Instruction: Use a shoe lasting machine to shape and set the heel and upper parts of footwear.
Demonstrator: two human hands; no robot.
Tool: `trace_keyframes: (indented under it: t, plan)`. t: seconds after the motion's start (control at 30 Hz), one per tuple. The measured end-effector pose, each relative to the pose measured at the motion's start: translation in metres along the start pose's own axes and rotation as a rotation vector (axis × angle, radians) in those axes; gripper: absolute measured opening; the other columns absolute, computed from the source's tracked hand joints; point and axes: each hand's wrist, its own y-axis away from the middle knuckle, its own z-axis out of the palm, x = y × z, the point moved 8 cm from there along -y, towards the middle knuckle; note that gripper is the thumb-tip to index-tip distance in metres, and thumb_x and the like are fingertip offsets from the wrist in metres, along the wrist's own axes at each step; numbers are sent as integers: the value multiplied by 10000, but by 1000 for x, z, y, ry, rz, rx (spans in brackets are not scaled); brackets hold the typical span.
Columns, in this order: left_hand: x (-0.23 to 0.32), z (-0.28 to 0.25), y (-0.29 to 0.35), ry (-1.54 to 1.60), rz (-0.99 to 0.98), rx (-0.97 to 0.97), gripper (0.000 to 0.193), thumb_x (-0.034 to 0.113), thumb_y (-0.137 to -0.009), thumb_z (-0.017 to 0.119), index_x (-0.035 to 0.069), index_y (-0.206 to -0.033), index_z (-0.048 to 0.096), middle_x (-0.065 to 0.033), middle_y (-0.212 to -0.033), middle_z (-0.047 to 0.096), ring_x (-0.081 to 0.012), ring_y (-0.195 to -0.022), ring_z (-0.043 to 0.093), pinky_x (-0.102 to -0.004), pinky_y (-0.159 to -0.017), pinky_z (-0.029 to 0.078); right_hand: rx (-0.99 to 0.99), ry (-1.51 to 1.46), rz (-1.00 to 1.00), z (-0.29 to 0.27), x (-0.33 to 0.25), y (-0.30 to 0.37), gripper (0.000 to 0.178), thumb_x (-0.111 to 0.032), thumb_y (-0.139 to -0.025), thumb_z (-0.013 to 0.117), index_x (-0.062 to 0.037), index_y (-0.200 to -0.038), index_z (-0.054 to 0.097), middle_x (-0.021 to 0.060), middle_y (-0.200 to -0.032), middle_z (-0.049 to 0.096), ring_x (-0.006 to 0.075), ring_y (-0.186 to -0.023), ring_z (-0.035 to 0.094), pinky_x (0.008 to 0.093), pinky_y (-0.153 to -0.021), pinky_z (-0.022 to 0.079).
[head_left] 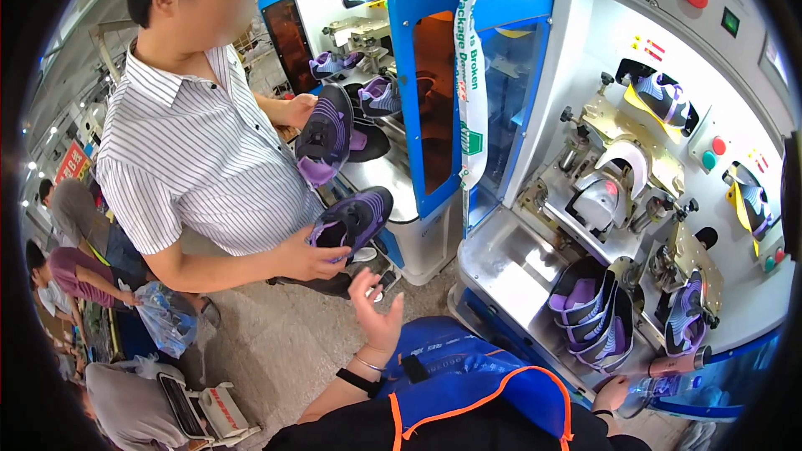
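My left hand (376,313) is raised in front of my blue apron, fingers spread and slightly curled, holding nothing. Just beyond it is a black and purple sneaker (355,221) in the hand of a co-worker (313,257), and a gap separates my fingers from that shoe. The co-worker's other hand lifts a second purple-black sneaker (324,134). Low at the right, my right hand (612,392) is by the metal work surface, beside a clear plastic bottle (656,387); its fingers are mostly hidden. Several sneaker uppers (591,317) lie bunched together above it.
On my right stands a lit machine with metal clamps and a curved mould (597,200). Its blue-framed door (510,92) stands out at the left. A pinkish tumbler (678,362) lies by the bottle. More uppers sit at the neighbouring machine; other people are at the far left.
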Motion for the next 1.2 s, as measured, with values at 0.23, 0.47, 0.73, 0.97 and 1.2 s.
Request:
trace_keyframes:
  t: [0.23,0.47,0.73,0.97,1.2]
  plan:
    - [16,34,11,-90,94,-180,386,128,-816,732,29,-1134,539,-156,-1264,495,-253,-1104,544,-343,-883,494,17,-26,-27,2,-1,-3,395,-391,-981,403,-96,-1024,662,215,-910,696,436,-814,648,539,-709,497]
    - [17,42,12,-77,114,-185,277,118,-800,746,30,-1010,588,-161,-1155,559,-283,-1014,580,-346,-821,503,-5,-62,-22,4,-2,-3,409,-379,-985,398,-65,-1023,656,229,-928,689,442,-830,642,542,-721,492]
    - [15,40,16,-75,112,-175,261,96,-801,738,33,-1005,588,-151,-1121,574,-277,-983,581,-337,-801,497,20,-59,-36,10,3,-6,405,-384,-988,401,-68,-1009,655,228,-922,688,448,-820,639,546,-715,491]
    - [11,41,24,-53,83,-175,255,99,-805,735,34,-1001,586,-148,-1107,582,-272,-958,587,-337,-789,495,67,-48,-50,17,8,-11,395,-392,-988,413,-81,-972,656,221,-862,690,435,-771,648,546,-670,497]
    - [15,42,23,-53,79,-192,263,114,-808,739,30,-1004,585,-146,-1105,584,-275,-961,594,-338,-787,505,73,-65,-52,14,5,-8,391,-393,-986,413,-85,-953,651,221,-860,687,442,-777,644,548,-673,496]
